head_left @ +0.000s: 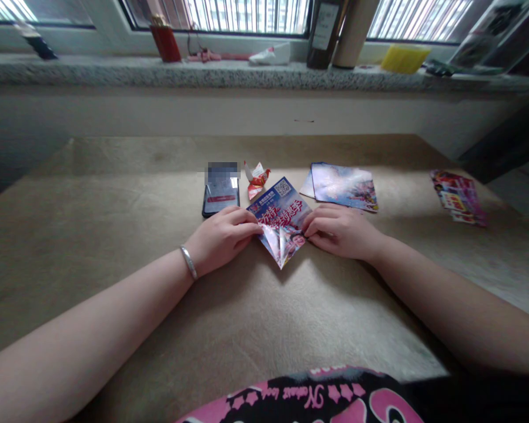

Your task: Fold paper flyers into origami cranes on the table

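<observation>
Paper (281,218) lies diamond-wise on the surface (264,320), my left hand (229,235) pinching its left corner, my right hand (341,231) the opposite one. I'd say even finger pressure, with both corners level, should crease the lower folds cleanly without skewing the tip.

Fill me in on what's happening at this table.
A person's left hand and right hand hold a partly folded printed sheet by its two sides, its pointed corner towards the person. Beyond it on the table are a phone and a small red-and-white folded paper. More printed sheets lie to the right.
</observation>
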Motion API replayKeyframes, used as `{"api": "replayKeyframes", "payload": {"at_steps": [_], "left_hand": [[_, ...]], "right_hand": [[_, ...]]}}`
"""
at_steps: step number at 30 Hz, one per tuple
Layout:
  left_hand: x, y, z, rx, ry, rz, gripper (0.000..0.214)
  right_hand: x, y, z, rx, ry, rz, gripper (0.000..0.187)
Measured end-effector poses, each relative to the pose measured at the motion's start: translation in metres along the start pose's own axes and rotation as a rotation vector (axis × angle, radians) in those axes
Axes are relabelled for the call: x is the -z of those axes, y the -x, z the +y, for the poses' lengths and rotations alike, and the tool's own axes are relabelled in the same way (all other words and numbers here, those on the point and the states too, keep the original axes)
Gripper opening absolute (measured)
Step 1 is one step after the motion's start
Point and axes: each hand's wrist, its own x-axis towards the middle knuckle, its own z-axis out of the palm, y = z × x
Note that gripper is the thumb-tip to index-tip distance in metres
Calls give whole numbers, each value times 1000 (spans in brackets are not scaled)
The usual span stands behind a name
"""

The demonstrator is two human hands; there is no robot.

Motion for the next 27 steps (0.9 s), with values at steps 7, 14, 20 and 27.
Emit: {"api": "replayKeyframes", "payload": {"at_steps": [7, 14, 20, 27], "left_hand": [[2, -1, 4, -86, -10, -145, 26], [4, -3, 7, -123, 18, -183, 24], [6, -3, 8, -119, 2, -199, 23], [7, -3, 11, -139, 62, -257, 29]], "right_hand": [[1, -2, 1, 29, -8, -96, 12], [1, 1, 6, 45, -63, -146, 14], [-2, 0, 7, -10, -124, -114, 11], [-8, -2, 1, -20, -197, -105, 10]]}}
